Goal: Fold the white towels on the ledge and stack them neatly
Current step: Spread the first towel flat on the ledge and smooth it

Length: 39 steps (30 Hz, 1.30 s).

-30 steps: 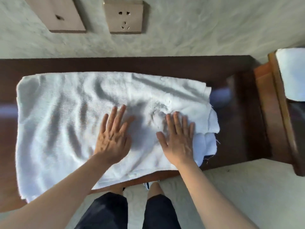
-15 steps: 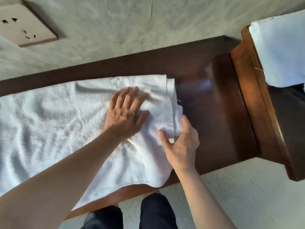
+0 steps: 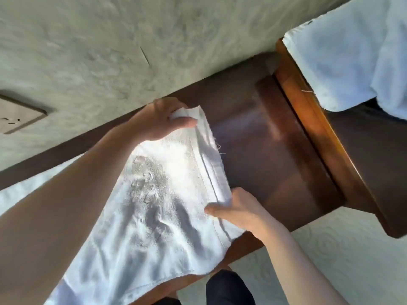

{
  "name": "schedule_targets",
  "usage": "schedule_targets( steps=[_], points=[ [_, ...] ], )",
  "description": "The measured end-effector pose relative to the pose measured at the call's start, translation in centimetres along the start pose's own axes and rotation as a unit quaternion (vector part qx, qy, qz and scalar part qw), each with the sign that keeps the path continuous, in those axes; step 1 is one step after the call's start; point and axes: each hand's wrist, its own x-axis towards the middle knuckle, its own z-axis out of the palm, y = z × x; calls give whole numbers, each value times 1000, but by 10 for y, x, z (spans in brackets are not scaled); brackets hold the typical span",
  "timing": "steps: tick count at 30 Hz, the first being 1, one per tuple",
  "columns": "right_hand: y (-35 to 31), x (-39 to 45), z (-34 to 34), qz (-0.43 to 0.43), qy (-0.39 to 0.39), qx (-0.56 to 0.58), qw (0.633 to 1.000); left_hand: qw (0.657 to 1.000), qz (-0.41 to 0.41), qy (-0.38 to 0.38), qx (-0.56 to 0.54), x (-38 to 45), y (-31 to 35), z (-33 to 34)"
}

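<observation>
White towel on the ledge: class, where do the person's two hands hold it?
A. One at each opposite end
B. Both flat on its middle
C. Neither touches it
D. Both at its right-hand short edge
D: the left hand pinches the far corner and the right hand pinches the near part of the white towel's right edge.

Towel (image 3: 154,216) beyond left edge

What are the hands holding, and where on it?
Both grip the towel along its right edge: left hand at the far corner, right hand nearer.
</observation>
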Motion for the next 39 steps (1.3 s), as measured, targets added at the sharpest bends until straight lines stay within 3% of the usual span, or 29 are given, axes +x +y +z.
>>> schedule_targets(
  steps=[4, 7, 9, 12, 14, 16, 19, 20, 22, 24, 27, 29, 33, 39],
  points=[
    [-13, -15, -26, -43, -27, 159, 986, 987, 0, 146, -69, 1, 0, -19],
    [-5, -4, -35, -33, 3, 223, 974, 977, -30, 210, 27, 6, -11, 3],
    [-1, 3, -35, 1, 59, 152, 987, 974, -66, 212, 45, 1, -6, 32],
    [4, 4, -31, 33, 21, 142, 989, 984, -74, 160, 37, -19, 10, 81],
    [7, 3, -31, 30, 0, 150, 988, 984, -62, 130, 108, -33, 10, 110],
    [7, -3, -35, 21, -9, 128, 992, 975, -58, 133, 171, -36, 6, 123],
    [13, -12, -48, 16, -11, 134, 991, 981, -24, 137, 132, -28, 7, 124],
    [15, -15, -50, 32, 5, 103, 994, 981, 6, 125, 151, -28, 6, 126],
    [20, -11, -46, 75, 80, -122, 986, 968, 43, 90, 231, -29, 3, 130],
    [12, -3, -39, 75, 187, -302, 932, 963, 25, 74, 256, -25, 2, 131],
    [-14, 10, -31, -22, 351, -196, 916, 974, 51, 83, 207, -29, 6, 123],
    [-27, 28, -31, -85, 398, -179, 896, 979, 43, 118, 159, -44, 5, 119],
    [-51, 70, -23, -205, 407, -218, 863, 974, -87, 170, 124, -83, 7, 132],
    [-76, 99, -19, -134, 384, -194, 893, 970, -126, 137, 155, -81, 10, 151]
  ],
)
